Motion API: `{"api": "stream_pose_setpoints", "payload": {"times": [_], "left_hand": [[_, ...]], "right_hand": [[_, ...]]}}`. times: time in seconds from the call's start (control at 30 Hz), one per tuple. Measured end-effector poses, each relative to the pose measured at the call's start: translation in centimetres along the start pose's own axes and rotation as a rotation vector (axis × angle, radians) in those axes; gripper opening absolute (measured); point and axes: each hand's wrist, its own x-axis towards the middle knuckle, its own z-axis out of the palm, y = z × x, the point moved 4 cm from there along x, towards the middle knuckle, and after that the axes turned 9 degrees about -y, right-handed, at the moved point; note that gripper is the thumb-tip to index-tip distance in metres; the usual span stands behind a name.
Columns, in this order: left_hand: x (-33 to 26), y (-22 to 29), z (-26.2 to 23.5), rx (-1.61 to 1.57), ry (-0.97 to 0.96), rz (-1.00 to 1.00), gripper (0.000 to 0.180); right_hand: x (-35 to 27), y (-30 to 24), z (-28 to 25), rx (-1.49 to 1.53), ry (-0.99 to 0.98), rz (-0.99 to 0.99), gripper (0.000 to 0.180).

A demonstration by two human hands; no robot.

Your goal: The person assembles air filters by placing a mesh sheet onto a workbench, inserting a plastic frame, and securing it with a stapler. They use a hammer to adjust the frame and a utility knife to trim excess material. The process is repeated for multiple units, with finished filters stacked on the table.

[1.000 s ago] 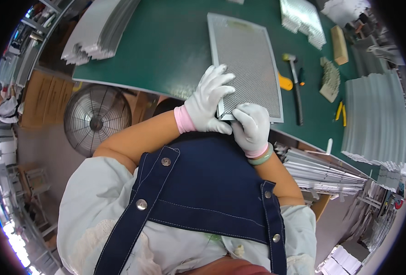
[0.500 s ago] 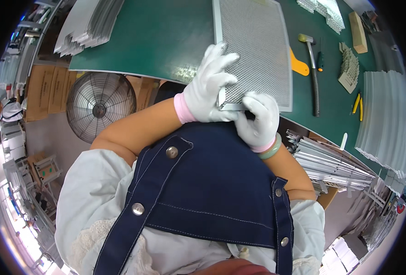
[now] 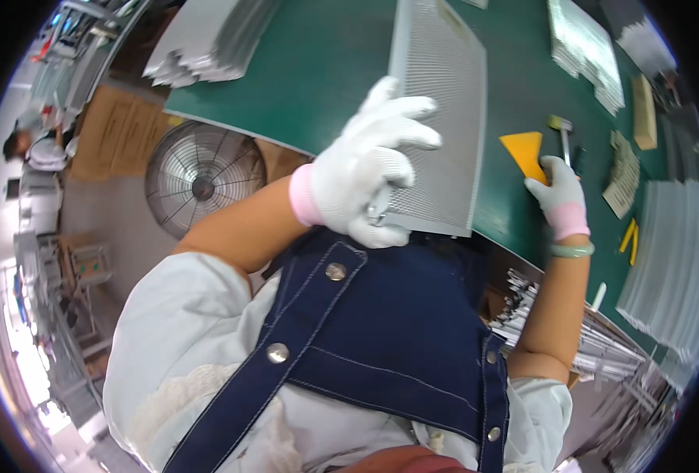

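Observation:
My gloved left hand (image 3: pixel 365 169) grips the near left corner of a framed metal mesh panel (image 3: pixel 444 118), thumb low and some fingers raised over the mesh. A bit of shiny metal shows at that corner between thumb and fingers; the panel's left edge is tilted up. To the right of the panel, my gloved right hand (image 3: pixel 558 191) closes on the handle of a yellow scraper (image 3: pixel 524 151), its wide blade pointing away from me. Just beyond that hand lies a hammer (image 3: pixel 562 130), its handle partly hidden.
The green table (image 3: pixel 310 79) carries stacked white panels (image 3: pixel 215 39) at far left. On the right are a wooden block (image 3: pixel 643 110), a pile of thin strips (image 3: pixel 622 173), yellow pliers (image 3: pixel 630 239) and corrugated sheets (image 3: pixel 661 268). A floor fan (image 3: pixel 203 188) stands left of the table.
My right hand has left the panel's near edge, moved right and taken hold of the scraper, which has turned. The panel has tilted, with my left hand still at its corner.

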Motion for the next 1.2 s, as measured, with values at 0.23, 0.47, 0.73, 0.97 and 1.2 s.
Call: {"api": "stream_pose_setpoints", "payload": {"times": [0.23,0.47,0.73,0.97,1.2], "left_hand": [[-0.8,0.4,0.1,-0.017,0.040,-0.001,0.052],[1.3,0.9,0.2,-0.011,0.020,0.060,0.047],[2.1,1.0,0.4,-0.031,0.017,0.071,0.050],[2.4,1.0,-0.1,-0.010,-0.052,0.074,0.053],[1.3,0.8,-0.4,0.024,-0.090,0.030,0.053]], "right_hand": [[-3.8,-8.4,-2.6,0.376,0.129,-0.201,0.021],[-9.8,-19.1,-6.5,-0.087,0.056,-1.031,0.049],[-9.0,-20.2,-8.9,-0.143,-0.044,-1.082,0.037],[-3.4,-19.8,-8.3,0.237,-0.540,-1.063,0.025],[0.3,-20.0,-5.3,0.473,-0.815,-0.873,0.033]]}}
